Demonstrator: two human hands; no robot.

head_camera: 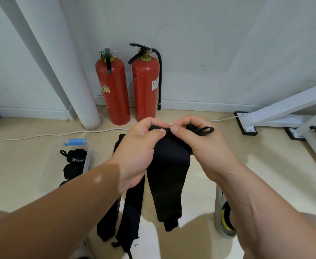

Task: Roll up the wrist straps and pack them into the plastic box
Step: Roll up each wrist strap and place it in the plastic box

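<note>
**Strap up, roll about to start**

Both hands pinch the top end of the wrist strap point(167, 176), left hand point(144, 146) and right hand point(196, 144) side by side; its length hangs straight down towards the floor. Plastic box point(87, 161) waits lower left, nearer the left hand.

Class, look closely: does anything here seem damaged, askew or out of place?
The flat strap on the floor beside the hanging strap looks frayed at its near end, loose threads sticking out. Otherwise nothing stands out: rolled straps sit in the plastic box, and left hand and right hand grip the hanging strap's top.
</note>
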